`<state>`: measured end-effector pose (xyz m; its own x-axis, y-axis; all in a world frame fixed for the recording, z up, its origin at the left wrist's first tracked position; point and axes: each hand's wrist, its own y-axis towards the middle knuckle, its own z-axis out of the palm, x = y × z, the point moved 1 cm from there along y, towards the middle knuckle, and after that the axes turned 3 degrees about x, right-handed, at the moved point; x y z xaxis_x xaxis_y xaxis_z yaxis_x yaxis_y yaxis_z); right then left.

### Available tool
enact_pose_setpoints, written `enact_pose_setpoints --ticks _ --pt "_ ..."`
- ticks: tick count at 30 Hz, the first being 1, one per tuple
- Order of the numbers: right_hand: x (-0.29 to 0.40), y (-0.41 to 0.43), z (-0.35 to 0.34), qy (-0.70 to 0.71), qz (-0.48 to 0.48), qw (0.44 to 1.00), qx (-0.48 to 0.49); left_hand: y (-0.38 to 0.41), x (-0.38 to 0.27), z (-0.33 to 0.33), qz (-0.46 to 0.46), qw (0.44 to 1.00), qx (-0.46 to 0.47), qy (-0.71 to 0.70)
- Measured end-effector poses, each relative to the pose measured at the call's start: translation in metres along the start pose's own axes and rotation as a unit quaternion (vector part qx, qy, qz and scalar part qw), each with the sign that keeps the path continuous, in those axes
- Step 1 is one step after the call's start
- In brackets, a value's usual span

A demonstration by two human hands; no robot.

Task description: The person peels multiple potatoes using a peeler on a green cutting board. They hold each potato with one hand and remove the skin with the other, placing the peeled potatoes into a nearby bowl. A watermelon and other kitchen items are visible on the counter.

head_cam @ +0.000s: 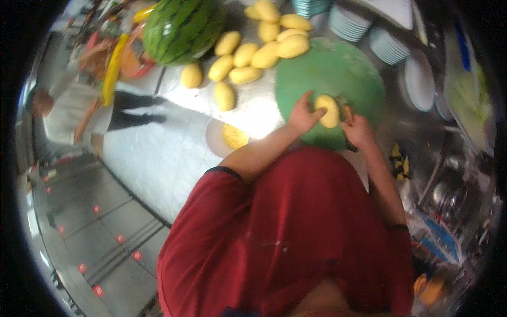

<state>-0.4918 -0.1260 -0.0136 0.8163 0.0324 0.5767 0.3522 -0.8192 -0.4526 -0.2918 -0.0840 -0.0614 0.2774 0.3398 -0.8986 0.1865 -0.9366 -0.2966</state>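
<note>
A peeled yellow potato (327, 111) is held over a round green cutting board (332, 75), with the thumb of my left hand (305, 115) across its left side. To its right my right hand (357, 127) is closed around a small tool with a brownish part near the fingertips; blur hides what kind it is. More peeled potatoes (245, 74) lie on the metal table (253, 107), several of them against the board's upper left edge.
A whole watermelon (184, 31) stands at upper left. Stacked bowls (350, 23) and an oval plate (419, 81) are at upper right. A bin with yellow scraps (234, 136) is left of my forearm. Another person (79, 111) stands at far left, holding something long and yellow.
</note>
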Motion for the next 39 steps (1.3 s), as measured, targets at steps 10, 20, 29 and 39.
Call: enact_pose_setpoints --ticks 10,20,29,39 --pt "-0.003 -0.007 0.003 0.02 0.073 0.997 0.012 -0.017 0.205 -0.289 -0.076 0.771 -0.549 0.313" --pt "0.005 -0.003 -0.006 -0.008 0.09 0.996 -0.013 0.026 0.232 -0.342 -0.178 0.867 -0.304 0.351" --pt "-0.002 -0.012 0.005 -0.002 0.049 0.998 -0.043 0.025 0.246 -0.358 -0.199 0.844 -0.216 0.448" --pt "0.007 -0.024 0.002 -0.028 -0.099 0.993 -0.064 -0.026 0.049 -0.243 -0.044 0.994 -0.08 -0.061"
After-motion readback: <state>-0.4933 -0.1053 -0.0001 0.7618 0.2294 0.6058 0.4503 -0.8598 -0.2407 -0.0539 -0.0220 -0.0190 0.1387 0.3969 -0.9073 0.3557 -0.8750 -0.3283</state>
